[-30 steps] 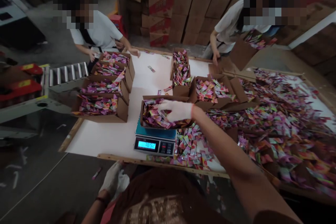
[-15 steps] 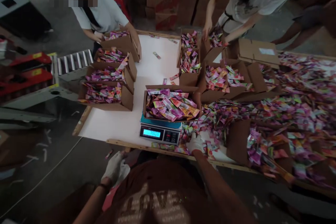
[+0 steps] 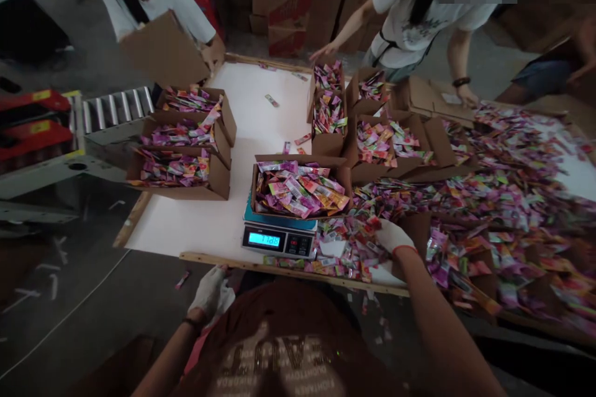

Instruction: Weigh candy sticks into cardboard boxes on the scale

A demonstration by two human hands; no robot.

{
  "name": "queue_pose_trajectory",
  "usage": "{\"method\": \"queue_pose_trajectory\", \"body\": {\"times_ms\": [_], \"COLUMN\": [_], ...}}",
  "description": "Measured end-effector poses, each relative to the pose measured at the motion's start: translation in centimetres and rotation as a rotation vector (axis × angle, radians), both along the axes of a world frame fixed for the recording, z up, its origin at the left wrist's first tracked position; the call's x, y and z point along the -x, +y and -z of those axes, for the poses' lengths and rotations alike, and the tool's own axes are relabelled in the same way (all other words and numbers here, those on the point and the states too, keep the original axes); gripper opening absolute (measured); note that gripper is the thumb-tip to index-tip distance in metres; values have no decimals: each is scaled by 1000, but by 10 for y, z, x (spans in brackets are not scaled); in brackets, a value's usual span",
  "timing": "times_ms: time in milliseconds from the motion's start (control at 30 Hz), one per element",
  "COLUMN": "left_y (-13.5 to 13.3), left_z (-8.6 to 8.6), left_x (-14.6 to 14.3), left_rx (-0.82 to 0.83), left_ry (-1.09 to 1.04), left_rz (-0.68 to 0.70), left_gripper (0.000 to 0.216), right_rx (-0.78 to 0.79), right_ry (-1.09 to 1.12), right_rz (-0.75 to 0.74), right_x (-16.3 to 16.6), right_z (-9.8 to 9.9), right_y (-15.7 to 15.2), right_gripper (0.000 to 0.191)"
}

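My right hand [image 3: 393, 239], in a white glove, is down in the loose pile of small coloured sachets [image 3: 347, 260]. Its fingers are closed round a reddish sachet [image 3: 374, 223] at the fingertips. My left hand [image 3: 208, 293], also gloved, hangs low by the table's front edge with its fingers curled. Some white material shows beside it, and whatever it holds is unclear. In front of me, a cardboard box [image 3: 302, 215] full of sachets stands on a digital scale [image 3: 278, 241] with a lit blue display.
Sachet-filled boxes [image 3: 181, 189] stand at the left of the white table [image 3: 177, 223], near a roller conveyor [image 3: 118, 108]. More boxes [image 3: 375, 170] stand at right, beside a large sachet heap [image 3: 521, 186]. Across the table, one co-worker [image 3: 186, 6] tilts a box; another [image 3: 405, 31] reaches over boxes.
My right hand has moved right and away from me through the sachets. The scale's reading has changed. The left co-worker's box has been lifted and tilted. The other co-worker's arms have spread apart.
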State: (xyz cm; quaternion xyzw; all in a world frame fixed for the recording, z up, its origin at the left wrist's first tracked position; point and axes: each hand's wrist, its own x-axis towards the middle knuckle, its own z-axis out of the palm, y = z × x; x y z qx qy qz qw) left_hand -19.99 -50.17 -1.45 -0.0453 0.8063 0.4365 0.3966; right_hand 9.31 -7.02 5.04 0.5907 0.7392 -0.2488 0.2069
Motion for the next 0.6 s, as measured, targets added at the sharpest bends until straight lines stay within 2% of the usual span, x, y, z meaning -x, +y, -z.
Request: {"method": "queue_pose_trajectory", "body": {"times_ms": [67,100,167,233,267,300,367,467,533,600], "left_y": [6,10,24,46,60,76,108,142,140,115], "left_z": [-8,-13,-23,-32,-35,-38,-42,-40,-33,-25], "left_x": [1,4,13,26,33,39,48,46,39,32], "left_rx": [3,16,21,-11,-43,-87,-213,-403,-423,-376], "left_ry": [-51,-50,-20,35,66,89,84,-93,-230,-310], "left_rz": [-16,-14,-1,2,1,-2,-37,-210,-337,-402], "left_gripper": [39,39,40,48,52,55,58,51,40,32], "right_rx": [-46,-65,-69,21,75,121,143,61,71,145], "right_ry": [11,94,423,767,857,877,766,542,452,400], "right_rz": [11,16,41,52,45,21,-89,-326,-461,-527], "right_x": [7,13,34,66,83,101,134,168,183,197], "right_z": [-13,-19,-30,-40,-44,-49,-60,-79,-88,-92], "right_y": [5,6,4,0,-2,-3,-3,-2,-9,-27], "right_gripper": [31,38,54,66,69,70,67,62,59,58]}}
